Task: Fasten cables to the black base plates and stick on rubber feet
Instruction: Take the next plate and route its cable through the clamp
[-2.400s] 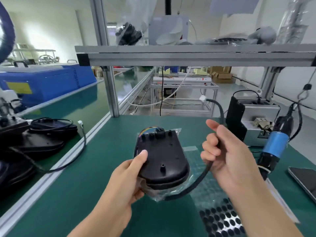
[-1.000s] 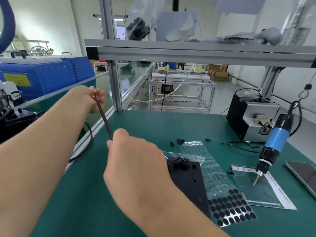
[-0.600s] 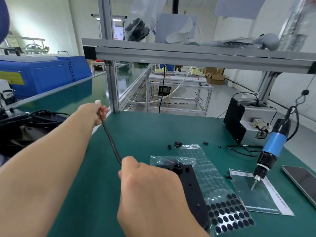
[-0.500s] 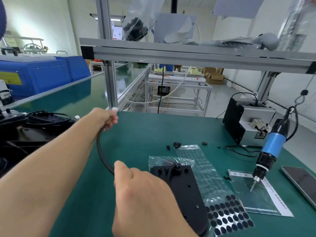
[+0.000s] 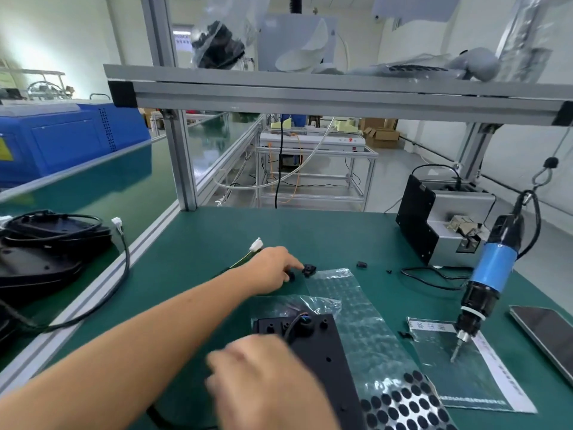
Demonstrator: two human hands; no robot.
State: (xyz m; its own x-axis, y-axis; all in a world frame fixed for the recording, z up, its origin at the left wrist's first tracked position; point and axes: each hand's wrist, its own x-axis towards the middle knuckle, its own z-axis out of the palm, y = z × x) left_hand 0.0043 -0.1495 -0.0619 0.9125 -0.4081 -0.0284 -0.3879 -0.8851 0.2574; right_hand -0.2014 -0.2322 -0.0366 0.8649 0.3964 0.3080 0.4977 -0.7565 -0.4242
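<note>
L hand [image 5: 270,270] reaching, fingers extended to small black plastic clip [image 5: 309,269] | R hand [image 5: 266,383] blurred, grip can't be told, by flat black base plate [image 5: 322,352] | risk: clip flicked away; black cable [image 5: 293,326] tugged loose.

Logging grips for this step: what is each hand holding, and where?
Left hand reaches for a small black clip, no grip yet. Right hand: too blurred to tell.

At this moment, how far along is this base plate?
Done: the cable already enters the black base plate. In hand: the left hand reaches for a small black clip. Left: fastening it, and the rubber feet remain on their sheet.
</note>
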